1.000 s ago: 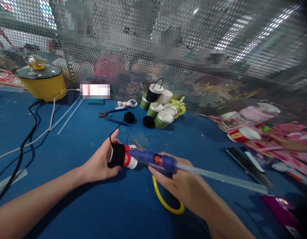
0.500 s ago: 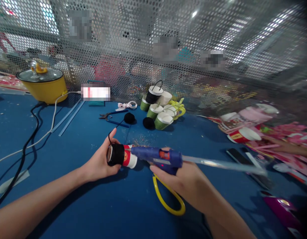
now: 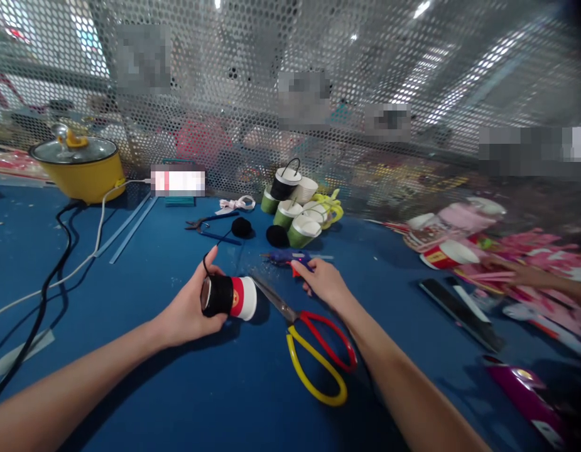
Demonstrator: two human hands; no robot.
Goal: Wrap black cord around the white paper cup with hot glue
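Your left hand (image 3: 189,311) grips the red-and-white paper cup (image 3: 230,297), half wrapped in black cord; your right hand (image 3: 318,281) closes on the blue glue gun (image 3: 287,257), mid-table.

My right hand (image 3: 321,282) covers the grip of the glue gun (image 3: 290,257), so I can't tell whether my fingers close on it or only rest there. My left hand (image 3: 189,307) hides the near side of the cup (image 3: 228,296). The scissors (image 3: 309,342) run partly under my right forearm. Behind the mesh (image 3: 290,125) I see only vague shapes, several patches smeared out. The pink clutter (image 3: 530,263) at right is too blurred to sort; a hand (image 3: 521,274) there is cut off by the edge. The purple thing (image 3: 526,392) at bottom right is cropped.
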